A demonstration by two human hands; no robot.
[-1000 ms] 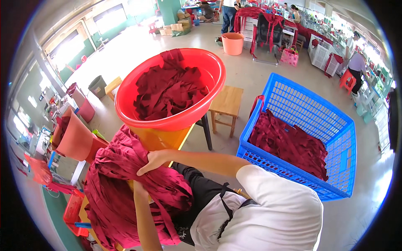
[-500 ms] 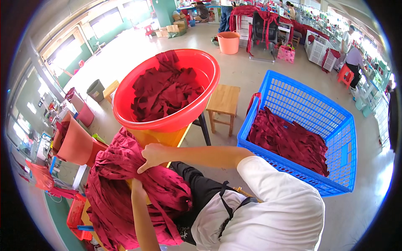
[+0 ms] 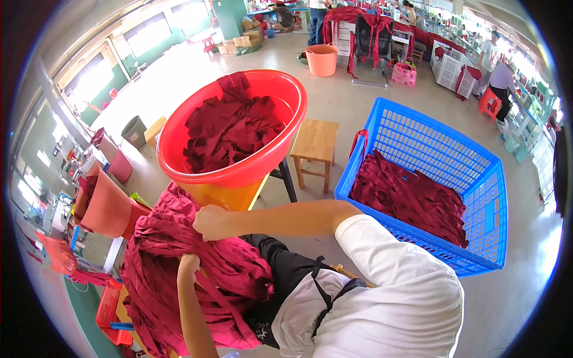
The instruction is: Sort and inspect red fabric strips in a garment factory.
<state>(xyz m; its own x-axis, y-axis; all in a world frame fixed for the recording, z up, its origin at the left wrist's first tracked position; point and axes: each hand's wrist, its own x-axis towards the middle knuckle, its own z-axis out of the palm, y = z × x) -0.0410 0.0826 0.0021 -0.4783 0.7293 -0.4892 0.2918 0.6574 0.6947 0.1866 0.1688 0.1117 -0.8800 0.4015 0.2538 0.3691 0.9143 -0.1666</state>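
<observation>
A big bundle of dark red fabric strips (image 3: 152,292) lies heaped over a yellow-topped table (image 3: 252,197) and hangs against my lap. My right hand (image 3: 210,222), reaching across from the right, is closed in a fist on the upper part of the bundle. Just below and left of it, my left hand (image 3: 188,264) is closed on the strips too. Fingertips of both hands are hidden, so exactly which strips they grip does not show. Beyond the bundle, a tilted red basin (image 3: 215,178) holds a pile of darker red cloth pieces (image 3: 233,131).
On my right a blue plastic crate (image 3: 439,131) contains more red strips. A wooden stool (image 3: 315,140) stands between crate and basin. Orange-pink buckets (image 3: 107,203) and a red basket (image 3: 109,301) sit at left. Other people work at far tables.
My right hand has shifted slightly left and its outstretched thumb has folded in. My left hand has moved a little left and come out from under the right.
</observation>
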